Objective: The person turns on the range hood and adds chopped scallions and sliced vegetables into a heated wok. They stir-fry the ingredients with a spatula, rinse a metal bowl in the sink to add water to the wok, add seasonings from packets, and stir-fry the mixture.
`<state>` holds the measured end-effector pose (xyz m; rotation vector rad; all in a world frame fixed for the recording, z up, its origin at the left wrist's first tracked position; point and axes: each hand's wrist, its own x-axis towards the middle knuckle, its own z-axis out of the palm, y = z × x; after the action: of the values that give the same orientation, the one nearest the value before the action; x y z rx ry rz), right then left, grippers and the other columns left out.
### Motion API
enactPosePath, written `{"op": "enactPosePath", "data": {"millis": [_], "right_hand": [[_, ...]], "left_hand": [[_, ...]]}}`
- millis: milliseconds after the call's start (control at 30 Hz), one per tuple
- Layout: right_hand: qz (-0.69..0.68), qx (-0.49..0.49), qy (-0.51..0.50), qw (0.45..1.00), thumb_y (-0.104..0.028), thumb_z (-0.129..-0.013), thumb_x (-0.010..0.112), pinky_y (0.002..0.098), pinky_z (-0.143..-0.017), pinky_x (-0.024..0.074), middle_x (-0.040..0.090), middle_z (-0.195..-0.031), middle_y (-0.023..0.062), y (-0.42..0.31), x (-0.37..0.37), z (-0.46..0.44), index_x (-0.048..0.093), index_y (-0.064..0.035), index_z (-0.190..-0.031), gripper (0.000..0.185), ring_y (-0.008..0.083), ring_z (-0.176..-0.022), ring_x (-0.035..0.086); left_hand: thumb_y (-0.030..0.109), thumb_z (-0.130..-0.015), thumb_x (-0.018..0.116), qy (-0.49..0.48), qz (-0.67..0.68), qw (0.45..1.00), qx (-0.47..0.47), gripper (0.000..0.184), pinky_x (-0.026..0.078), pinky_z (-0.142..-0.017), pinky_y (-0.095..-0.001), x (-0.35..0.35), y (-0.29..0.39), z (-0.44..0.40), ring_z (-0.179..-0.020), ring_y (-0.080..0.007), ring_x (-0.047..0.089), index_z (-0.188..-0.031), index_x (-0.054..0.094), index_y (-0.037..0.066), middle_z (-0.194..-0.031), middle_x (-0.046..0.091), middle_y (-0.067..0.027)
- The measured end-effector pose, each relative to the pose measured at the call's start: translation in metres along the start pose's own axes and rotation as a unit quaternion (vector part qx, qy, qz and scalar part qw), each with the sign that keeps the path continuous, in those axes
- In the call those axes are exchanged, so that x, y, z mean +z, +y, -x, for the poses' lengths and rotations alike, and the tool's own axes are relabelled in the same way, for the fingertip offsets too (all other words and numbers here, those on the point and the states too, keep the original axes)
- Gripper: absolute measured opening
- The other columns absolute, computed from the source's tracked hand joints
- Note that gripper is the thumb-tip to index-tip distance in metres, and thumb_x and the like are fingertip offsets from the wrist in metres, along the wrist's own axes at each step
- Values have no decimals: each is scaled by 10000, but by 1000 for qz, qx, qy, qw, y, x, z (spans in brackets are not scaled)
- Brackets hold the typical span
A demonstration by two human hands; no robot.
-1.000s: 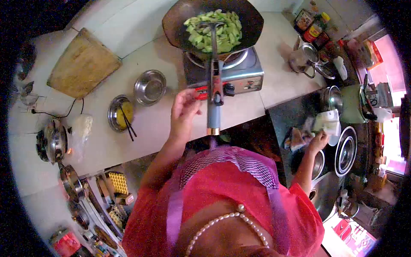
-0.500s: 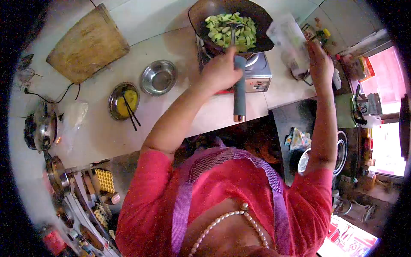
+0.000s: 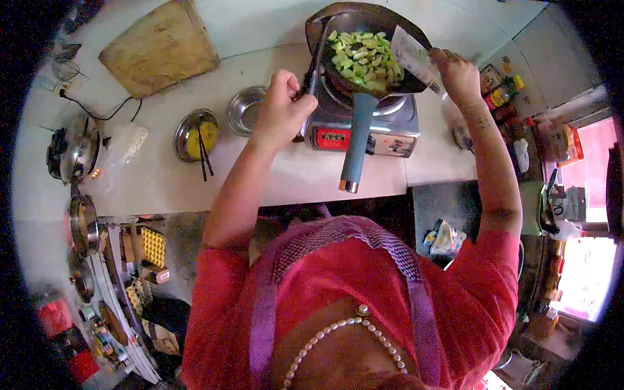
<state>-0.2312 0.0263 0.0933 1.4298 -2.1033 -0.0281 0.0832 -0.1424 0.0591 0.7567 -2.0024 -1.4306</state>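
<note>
My left hand (image 3: 281, 110) is closed round the dark handle of a spatula (image 3: 316, 62), whose upper end leans at the wok's left side. In the wok (image 3: 335, 14) lie chopped green vegetable pieces (image 3: 367, 57). The wok's grey handle (image 3: 359, 140) points toward me, with no hand on it. My right hand (image 3: 458, 78) grips a pale printed packet (image 3: 415, 57), tilted over the right side of the wok. Under the wok is a gas stove (image 3: 390, 133).
Left of the stove are a metal bowl (image 3: 242, 117), partly behind my left hand, and a bowl of yellow liquid (image 3: 182, 146) with dark chopsticks. A cutting board (image 3: 159, 52) leans at the back left. Bottles (image 3: 499, 97) stand at the right wall.
My right hand has brought the packet up from the right and over the wok. My left hand has lifted the spatula and moved it left, out of the vegetables.
</note>
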Motion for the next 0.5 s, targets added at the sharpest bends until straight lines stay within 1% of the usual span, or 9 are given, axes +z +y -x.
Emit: {"op": "enactPosePath", "data": {"millis": [33, 100, 133, 167, 233, 267, 300, 400, 500], "right_hand": [[-15, 16, 12, 1000, -96, -793, 428, 379, -629, 488, 600, -930, 67, -6, -12, -5, 523, -185, -1037, 277, 270, -776, 601], [-22, 117, -6, 993, -91, -792, 421, 379, -636, 488, 597, -936, 48, -13, -45, -14, 532, -183, -1013, 264, 261, -786, 598], [-48, 59, 22, 997, -94, -794, 419, 378, -605, 488, 595, -935, 44, -1, -22, -12, 520, -179, -1008, 251, 262, -769, 598], [-36, 19, 9, 999, -96, -796, 418, 378, -600, 488, 594, -931, 46, 0, -9, -10, 518, -181, -1010, 251, 265, -760, 598], [-6, -55, -8, 998, -101, -799, 416, 380, -590, 486, 594, -923, 49, 2, 0, -11, 514, -186, -1015, 252, 270, -742, 598], [-19, -15, 45, 999, -111, -800, 412, 385, -592, 483, 593, -916, 50, 7, -3, -11, 513, -193, -1030, 264, 278, -734, 596], [-12, 56, 39, 998, -132, -817, 399, 394, -618, 477, 591, -925, 52, 5, -24, -13, 515, -201, -1048, 268, 283, -742, 593], [-38, 106, 146, 983, -127, -810, 422, 384, -577, 488, 607, -885, 38, 7, -42, -10, 536, -199, -1006, 238, 280, -712, 600], [-48, 130, 178, 974, -121, -805, 431, 383, -578, 491, 608, -897, 48, 12, -13, -9, 542, -192, -997, 233, 277, -712, 600]], "left_hand": [[84, -666, 582, 10, -35, 999, 8, 290, 361, -544, -254, 0, 2, -1, -627, -106, 393, -843, 355, 54, -708, 398, -34], [82, -684, 573, 12, -5, 1000, 29, 267, 357, -515, -253, 6, 2, 1, -615, -100, 407, -845, 361, 73, -709, 405, -21], [82, -693, 569, 11, 9, 999, 38, 256, 355, -501, -253, 9, 2, 4, -609, -96, 414, -845, 364, 83, -709, 408, -15], [81, -701, 565, 8, 21, 999, 48, 246, 353, -487, -252, 12, 2, 7, -604, -93, 421, -846, 367, 93, -709, 412, -8], [111, -670, 583, 14, -8, 999, 35, 280, 358, -532, -265, 18, -1, 7, -620, -105, 389, -834, 360, 68, -700, 387, -20], [126, -655, 592, 22, -20, 999, 32, 300, 361, -554, -271, 20, 0, 4, -628, -111, 373, -828, 356, 56, -695, 374, -26], [123, -655, 591, 24, -3, 999, 34, 298, 359, -549, -270, 21, 1, 3, -626, -109, 372, -824, 355, 55, -693, 373, -26], [130, -651, 593, 30, 54, 998, 33, 298, 361, -542, -273, 29, -4, 6, -627, -114, 385, -808, 352, 53, -686, 378, -35], [137, -649, 597, 26, 46, 998, 21, 301, 362, -537, -277, 34, -6, 3, -622, -120, 394, -806, 355, 51, -686, 384, -41]]}}
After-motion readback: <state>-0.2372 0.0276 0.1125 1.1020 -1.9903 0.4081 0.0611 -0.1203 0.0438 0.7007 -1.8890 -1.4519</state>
